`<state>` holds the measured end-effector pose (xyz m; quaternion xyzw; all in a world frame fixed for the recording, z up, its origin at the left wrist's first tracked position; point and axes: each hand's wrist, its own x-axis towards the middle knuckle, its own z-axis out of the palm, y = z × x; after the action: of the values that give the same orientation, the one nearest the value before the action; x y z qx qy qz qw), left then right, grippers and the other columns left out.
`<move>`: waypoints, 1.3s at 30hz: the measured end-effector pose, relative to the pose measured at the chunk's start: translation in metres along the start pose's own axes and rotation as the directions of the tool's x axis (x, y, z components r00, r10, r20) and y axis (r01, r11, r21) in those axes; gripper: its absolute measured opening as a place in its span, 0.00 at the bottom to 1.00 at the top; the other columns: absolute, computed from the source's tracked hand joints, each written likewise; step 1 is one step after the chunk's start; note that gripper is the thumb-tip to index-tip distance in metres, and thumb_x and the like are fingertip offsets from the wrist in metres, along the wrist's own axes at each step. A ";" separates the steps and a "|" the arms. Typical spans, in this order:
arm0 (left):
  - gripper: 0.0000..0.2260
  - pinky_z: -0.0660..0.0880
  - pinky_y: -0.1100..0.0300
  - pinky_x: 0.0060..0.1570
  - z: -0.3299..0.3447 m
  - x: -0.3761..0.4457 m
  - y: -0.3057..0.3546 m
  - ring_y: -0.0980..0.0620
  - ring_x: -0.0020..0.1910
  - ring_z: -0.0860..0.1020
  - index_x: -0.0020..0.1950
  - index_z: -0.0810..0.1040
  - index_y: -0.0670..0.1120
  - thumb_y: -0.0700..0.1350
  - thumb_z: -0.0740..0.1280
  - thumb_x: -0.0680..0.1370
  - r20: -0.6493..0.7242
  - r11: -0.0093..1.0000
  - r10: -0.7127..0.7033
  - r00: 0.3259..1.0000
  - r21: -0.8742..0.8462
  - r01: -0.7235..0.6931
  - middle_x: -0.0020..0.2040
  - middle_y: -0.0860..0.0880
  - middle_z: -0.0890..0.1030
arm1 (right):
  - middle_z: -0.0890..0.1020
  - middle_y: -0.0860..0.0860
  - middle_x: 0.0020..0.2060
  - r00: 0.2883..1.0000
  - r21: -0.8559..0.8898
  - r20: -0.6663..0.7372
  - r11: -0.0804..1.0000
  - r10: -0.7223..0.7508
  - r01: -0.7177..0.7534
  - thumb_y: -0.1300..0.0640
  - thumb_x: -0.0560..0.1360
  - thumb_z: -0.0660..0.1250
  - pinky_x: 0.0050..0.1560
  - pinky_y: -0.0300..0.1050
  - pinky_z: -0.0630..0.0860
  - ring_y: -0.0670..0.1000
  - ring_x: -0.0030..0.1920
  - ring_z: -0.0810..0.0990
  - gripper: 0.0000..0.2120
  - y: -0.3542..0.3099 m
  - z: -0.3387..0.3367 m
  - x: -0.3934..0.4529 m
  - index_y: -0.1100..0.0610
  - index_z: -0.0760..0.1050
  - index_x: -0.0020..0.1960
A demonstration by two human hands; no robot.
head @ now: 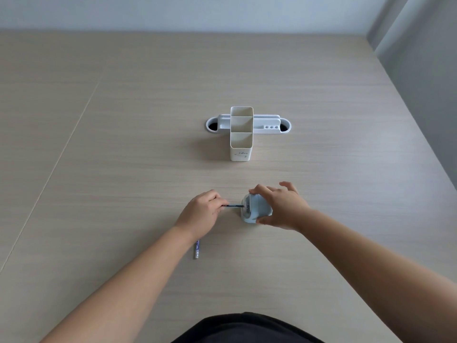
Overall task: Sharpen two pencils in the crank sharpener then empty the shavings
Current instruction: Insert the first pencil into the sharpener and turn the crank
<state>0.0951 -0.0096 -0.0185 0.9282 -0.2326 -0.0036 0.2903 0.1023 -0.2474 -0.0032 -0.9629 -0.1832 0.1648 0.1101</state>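
Observation:
A small pale blue crank sharpener (pixel 254 209) stands on the wooden table (pixel 123 144) in front of me. My right hand (pixel 282 206) wraps over its top and right side, gripping the body. My left hand (pixel 202 211) pinches a dark pencil (pixel 233 206) that lies level, its tip in the sharpener's left face. A second pencil (pixel 196 249) with blue markings and a pale end lies on the table, mostly hidden under my left wrist. The crank is hidden behind my right hand.
A white three-compartment pen holder (pixel 241 134) stands farther back at the centre, in front of a white cable grommet tray (pixel 269 126) set into the table. The table's right edge (pixel 405 100) runs along a grey wall.

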 end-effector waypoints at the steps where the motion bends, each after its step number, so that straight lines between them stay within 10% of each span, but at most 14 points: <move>1: 0.07 0.77 0.53 0.42 0.000 -0.001 -0.002 0.44 0.41 0.79 0.50 0.82 0.41 0.35 0.68 0.74 0.013 1.000 -0.008 1.000 -0.004 0.008 0.43 0.43 0.80 | 0.75 0.45 0.64 1.000 0.010 0.003 1.000 0.000 0.000 0.39 0.64 0.72 0.72 0.56 0.48 0.52 0.63 0.75 0.35 0.000 -0.002 -0.001 0.42 0.60 0.66; 6: 0.23 0.71 0.50 0.55 -0.004 -0.005 -0.010 0.48 0.53 0.76 0.67 0.69 0.53 0.53 0.67 0.73 0.125 0.987 -0.097 0.987 0.140 0.079 0.55 0.51 0.76 | 0.62 0.45 0.73 0.989 0.182 -0.047 0.975 0.141 -0.130 0.27 0.61 0.64 0.73 0.57 0.51 0.51 0.72 0.63 0.41 0.011 -0.019 -0.026 0.36 0.56 0.70; 15: 0.49 0.54 0.43 0.68 0.022 0.036 0.043 0.47 0.65 0.66 0.72 0.55 0.57 0.77 0.61 0.57 0.248 0.932 -0.031 0.968 0.356 -0.062 0.64 0.52 0.69 | 0.82 0.49 0.42 0.946 0.484 0.137 0.813 0.294 -0.323 0.33 0.74 0.53 0.49 0.49 0.75 0.52 0.45 0.79 0.20 0.039 -0.005 -0.064 0.46 0.74 0.48; 28: 0.33 0.62 0.51 0.54 0.060 0.055 0.048 0.46 0.55 0.70 0.58 0.67 0.50 0.65 0.72 0.60 0.236 0.917 -0.095 0.967 0.399 -0.008 0.55 0.51 0.76 | 0.73 0.54 0.29 0.939 0.567 -0.120 0.799 0.321 -0.201 0.46 0.80 0.53 0.34 0.49 0.68 0.54 0.31 0.70 0.14 0.053 0.021 -0.017 0.53 0.67 0.40; 35: 0.33 0.64 0.52 0.50 0.061 0.052 0.047 0.46 0.51 0.71 0.53 0.68 0.50 0.67 0.72 0.57 0.154 0.919 -0.086 0.984 0.394 0.018 0.50 0.51 0.77 | 0.79 0.50 0.37 0.911 0.103 -0.293 0.957 0.289 -0.270 0.48 0.78 0.53 0.45 0.49 0.67 0.58 0.44 0.70 0.12 0.058 0.058 -0.004 0.53 0.71 0.47; 39: 0.32 0.66 0.53 0.48 0.063 0.050 0.045 0.46 0.49 0.73 0.50 0.68 0.49 0.67 0.71 0.57 0.131 0.920 -0.076 0.988 0.392 0.019 0.47 0.51 0.77 | 0.76 0.53 0.48 0.955 -0.020 -0.153 0.965 0.255 -0.261 0.59 0.73 0.61 0.51 0.50 0.65 0.60 0.53 0.70 0.11 0.049 0.074 -0.024 0.54 0.73 0.54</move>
<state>0.1116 -0.0978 -0.0398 0.9700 -0.2264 -0.0313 0.0824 0.0706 -0.2900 -0.0780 -0.9901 -0.0506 0.1018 0.0817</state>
